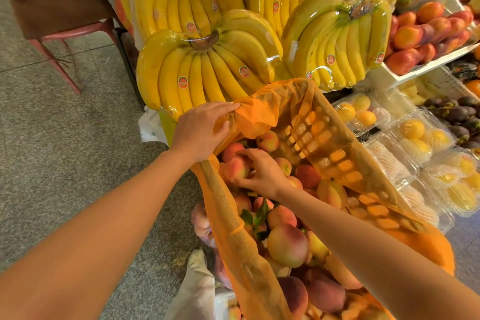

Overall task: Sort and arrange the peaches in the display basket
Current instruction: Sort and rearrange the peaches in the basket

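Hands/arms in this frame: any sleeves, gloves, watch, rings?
None visible. The left hand and right hand are ungloved, and no rings show on the sides in view. The left forearm and right forearm are bare right to the frame edge: no sleeve, cuff, watch or wristband in view.

Left hand [200, 132], right hand [262, 171], bare forearms [117, 202], pale trouser leg [196, 286]

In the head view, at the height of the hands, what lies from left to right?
Left hand gripping the orange net, right hand holding a peach, basket wall, clear boxes of yellow fruit, mangosteens.
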Available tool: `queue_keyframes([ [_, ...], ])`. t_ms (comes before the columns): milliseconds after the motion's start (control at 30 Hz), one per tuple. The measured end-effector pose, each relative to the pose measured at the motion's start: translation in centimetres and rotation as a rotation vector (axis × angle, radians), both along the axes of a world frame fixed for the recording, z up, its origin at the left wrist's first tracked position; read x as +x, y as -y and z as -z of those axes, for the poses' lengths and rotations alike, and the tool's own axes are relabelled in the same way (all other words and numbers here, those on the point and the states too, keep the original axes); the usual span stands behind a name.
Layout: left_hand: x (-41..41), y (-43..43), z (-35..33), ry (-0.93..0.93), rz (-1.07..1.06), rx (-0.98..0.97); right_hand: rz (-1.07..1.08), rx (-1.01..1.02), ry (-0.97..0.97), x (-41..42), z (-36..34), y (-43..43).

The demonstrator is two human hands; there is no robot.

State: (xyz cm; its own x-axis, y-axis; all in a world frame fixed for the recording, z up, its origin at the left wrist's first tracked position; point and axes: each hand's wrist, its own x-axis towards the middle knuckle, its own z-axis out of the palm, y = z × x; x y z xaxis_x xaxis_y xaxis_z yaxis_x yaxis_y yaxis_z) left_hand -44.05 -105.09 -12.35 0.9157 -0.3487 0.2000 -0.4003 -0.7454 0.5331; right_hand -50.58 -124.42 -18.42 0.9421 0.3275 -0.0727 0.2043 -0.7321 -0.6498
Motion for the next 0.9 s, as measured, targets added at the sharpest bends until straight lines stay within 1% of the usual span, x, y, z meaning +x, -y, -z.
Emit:
queue_keyframes([
  [67, 0.0, 0.0, -0.1, 0.003, 0.0, 0.001, 0.079, 0.108, 0.007, 0.7, 0.0, -1.0],
  [167, 0.0, 0.0, -0.1, 0.004, -0.003, 0.007, 0.144, 0.159, -0.037, 1.3, 0.6, -2.5],
  [233, 0.0, 0.0, -0.1, 0.002, -0.001, 0.009, 0.154, 0.2, -0.08, 1.3, 0.7, -2.9],
  [300, 0.0, 0.0, -0.1, 0.001, 0.002, 0.013, 0.121, 0.247, -0.119, 1.1, 0.4, -2.7],
  [333, 0.0, -0.1, -0.1, 0.0, 0.002, 0.016, 0.097, 0.235, -0.121, 1.0, 0.2, -2.2],
  [400, 0.0, -0.1, -0.1, 0.001, 0.001, 0.018, 0.079, 0.124, -0.082, 1.0, -0.1, -0.6],
  [467, -0.1, -0.1, -0.1, 0.002, 0.002, 0.01, 0.096, -0.054, -0.044, 1.0, -0.4, 1.4],
  [500, -0.1, -0.1, -0.2, 0.003, 0.002, 0.006, 0.089, -0.156, -0.054, 1.0, -0.5, 2.4],
  [600, -0.1, 0.0, -0.3, 0.006, -0.001, 0.001, -0.045, -0.478, -0.128, 0.6, -0.7, 4.3],
  [667, -0.2, 0.0, -0.3, 0.005, 0.0, -0.002, -0.08, -0.607, -0.103, 0.2, -0.9, 4.7],
  [733, -0.1, 0.0, -0.3, 0.009, -0.005, -0.003, 0.005, -0.636, -0.122, 0.2, -1.2, 4.7],
  [833, -0.2, 0.1, -0.3, 0.008, -0.006, 0.004, 0.14, -0.652, -0.229, 0.6, -0.9, 4.6],
  [900, -0.2, 0.1, -0.3, 0.012, -0.007, 0.013, 0.195, -0.608, -0.277, 0.8, -0.4, 4.4],
])
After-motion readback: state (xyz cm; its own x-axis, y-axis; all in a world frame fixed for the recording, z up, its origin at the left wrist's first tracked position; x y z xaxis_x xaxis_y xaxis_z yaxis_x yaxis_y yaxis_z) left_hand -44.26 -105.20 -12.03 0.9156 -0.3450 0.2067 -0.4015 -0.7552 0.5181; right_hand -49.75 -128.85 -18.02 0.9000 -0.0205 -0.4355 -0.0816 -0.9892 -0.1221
